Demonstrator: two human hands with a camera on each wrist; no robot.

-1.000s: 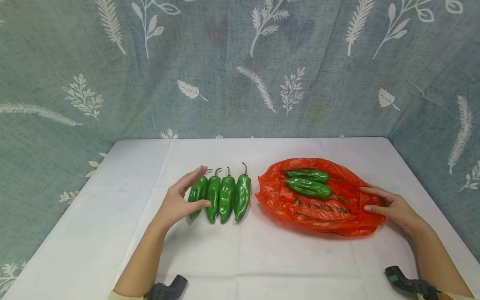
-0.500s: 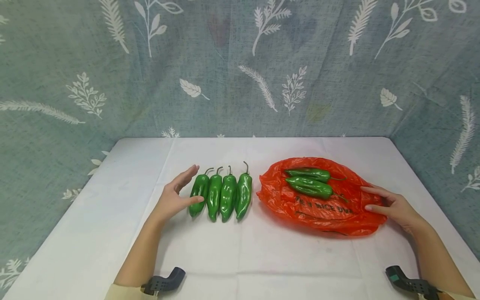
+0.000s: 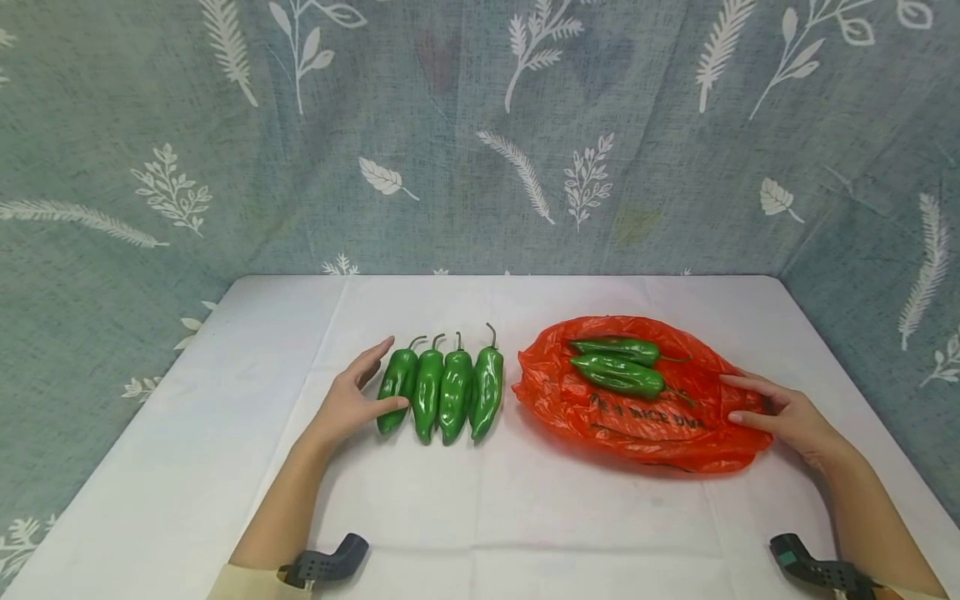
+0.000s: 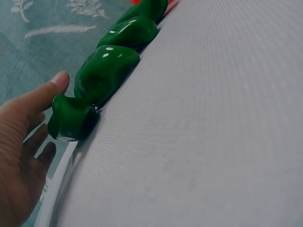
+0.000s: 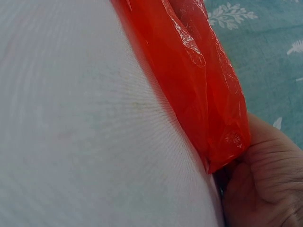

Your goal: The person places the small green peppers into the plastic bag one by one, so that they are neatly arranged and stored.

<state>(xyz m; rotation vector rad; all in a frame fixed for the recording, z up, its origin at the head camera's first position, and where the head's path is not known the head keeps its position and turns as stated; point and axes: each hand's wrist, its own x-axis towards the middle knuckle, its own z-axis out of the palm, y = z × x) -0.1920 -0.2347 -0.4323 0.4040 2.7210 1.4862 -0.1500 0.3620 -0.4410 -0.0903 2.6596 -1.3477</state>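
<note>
Several green chili peppers lie side by side with stems pointing away. My left hand (image 3: 351, 402) is spread about the leftmost pepper (image 3: 398, 385), its thumb across the near part and its fingers along the left side. In the left wrist view that pepper (image 4: 71, 119) sits between the thumb and the fingers; contact is hard to judge. My right hand (image 3: 787, 423) rests on the right end of a crumpled red plastic bag (image 3: 637, 433), thumb and forefinger extended and apart. Other fingers are hidden. Two more chili peppers (image 3: 618, 376) lie on the bag, stems to the right.
A white cloth (image 3: 480, 508) covers the table, with light creases. Behind and at the sides hangs a grey-green curtain (image 3: 450, 225) with white leaf prints. Dark wrist-worn devices (image 3: 330, 562) sit on both wrists.
My left hand has drawn slightly left, and its thumb has come off the second pepper onto the leftmost one. My right hand, the bag and the peppers look unmoved.
</note>
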